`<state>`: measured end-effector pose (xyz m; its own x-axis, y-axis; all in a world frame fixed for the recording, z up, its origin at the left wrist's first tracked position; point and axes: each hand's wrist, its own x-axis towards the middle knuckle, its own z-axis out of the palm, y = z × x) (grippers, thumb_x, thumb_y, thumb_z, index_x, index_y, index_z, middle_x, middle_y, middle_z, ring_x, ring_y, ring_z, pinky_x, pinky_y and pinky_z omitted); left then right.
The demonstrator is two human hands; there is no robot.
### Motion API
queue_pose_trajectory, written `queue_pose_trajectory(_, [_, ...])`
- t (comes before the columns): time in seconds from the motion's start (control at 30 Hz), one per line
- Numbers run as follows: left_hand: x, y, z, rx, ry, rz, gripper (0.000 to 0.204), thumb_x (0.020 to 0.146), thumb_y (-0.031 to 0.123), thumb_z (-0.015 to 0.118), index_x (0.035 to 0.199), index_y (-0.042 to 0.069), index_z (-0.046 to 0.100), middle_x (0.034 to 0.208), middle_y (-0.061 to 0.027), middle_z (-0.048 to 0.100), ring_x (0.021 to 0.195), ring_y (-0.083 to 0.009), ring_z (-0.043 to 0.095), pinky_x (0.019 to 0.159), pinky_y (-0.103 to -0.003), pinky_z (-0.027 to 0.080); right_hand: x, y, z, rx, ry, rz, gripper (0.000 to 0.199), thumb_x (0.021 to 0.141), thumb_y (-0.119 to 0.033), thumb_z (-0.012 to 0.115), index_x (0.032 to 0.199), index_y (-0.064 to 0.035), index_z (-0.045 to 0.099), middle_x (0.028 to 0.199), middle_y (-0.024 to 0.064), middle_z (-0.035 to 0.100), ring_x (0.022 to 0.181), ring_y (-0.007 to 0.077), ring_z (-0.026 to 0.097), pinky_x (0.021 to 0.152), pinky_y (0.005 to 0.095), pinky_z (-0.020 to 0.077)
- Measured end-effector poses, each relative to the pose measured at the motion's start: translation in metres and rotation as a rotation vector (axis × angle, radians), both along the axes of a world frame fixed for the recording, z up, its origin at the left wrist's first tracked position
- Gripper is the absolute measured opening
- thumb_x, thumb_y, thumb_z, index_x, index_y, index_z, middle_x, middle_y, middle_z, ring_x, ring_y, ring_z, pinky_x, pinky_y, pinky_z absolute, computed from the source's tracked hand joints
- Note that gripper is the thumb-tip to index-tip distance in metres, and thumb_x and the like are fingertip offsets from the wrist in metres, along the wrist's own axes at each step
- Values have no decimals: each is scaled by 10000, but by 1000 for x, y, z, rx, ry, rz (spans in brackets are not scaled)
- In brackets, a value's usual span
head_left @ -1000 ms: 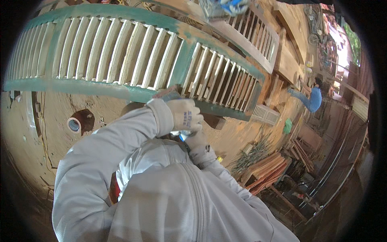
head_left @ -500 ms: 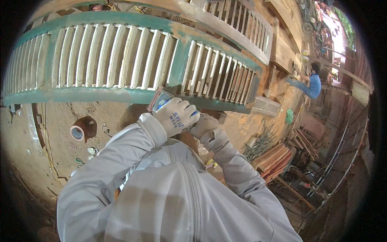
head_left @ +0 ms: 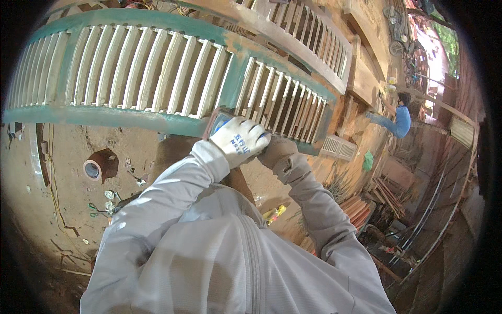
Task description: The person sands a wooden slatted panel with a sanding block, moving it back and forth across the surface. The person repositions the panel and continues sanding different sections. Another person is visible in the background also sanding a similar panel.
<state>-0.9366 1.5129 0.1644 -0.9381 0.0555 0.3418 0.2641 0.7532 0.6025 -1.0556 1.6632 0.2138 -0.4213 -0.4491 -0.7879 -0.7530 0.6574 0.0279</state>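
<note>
A long louvered shutter panel (head_left: 157, 121) with a worn green frame and pale slats lies across in front of me. My left hand (head_left: 239, 140), in a white work glove, is closed over the top of a blue sander (head_left: 222, 121) with a flat pinkish-brown base edge. That base rests on the near rail of the panel, by the crosspiece between two slat sections. Close at its right, my gloved right hand (head_left: 277, 153) is curled around the tool's rear; the fingers are mostly hidden.
A second, bare louvered panel (head_left: 334, 60) lies beyond the first. A person in blue (head_left: 400, 120) works at wooden boards (head_left: 361, 73) at the far right. A clay-coloured pipe piece (head_left: 97, 166) and cables (head_left: 57, 201) are on the ground at left. Stacked wood strips (head_left: 355, 212) lie at right.
Both hands and the sander have moved a little to the right along the near rail. The view has shifted slightly. Both hands keep their grip.
</note>
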Motion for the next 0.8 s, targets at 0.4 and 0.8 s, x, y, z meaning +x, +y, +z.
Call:
queue_pose_trajectory(0.4, [-127,-42,11,-234,-89,479,489,721,364,827,1157,228,650,1217,-47,631,1228,-276,587,1080,-498,427,-130,-88,-2,-9,246,-107,574,724,-497,853,1132,-103,765,1160,193,751,1092,394,712,936,469,567])
queue_pose_trajectory(0.8, [-189,-60,10,-86,-127,617,215,994,289,552,1151,263,697,1218,-54,630,1326,-311,531,1207,-595,270,-258,-77,-77,-218,172,19,574,786,-422,832,1223,-68,718,1195,177,746,1143,353,704,966,438,554])
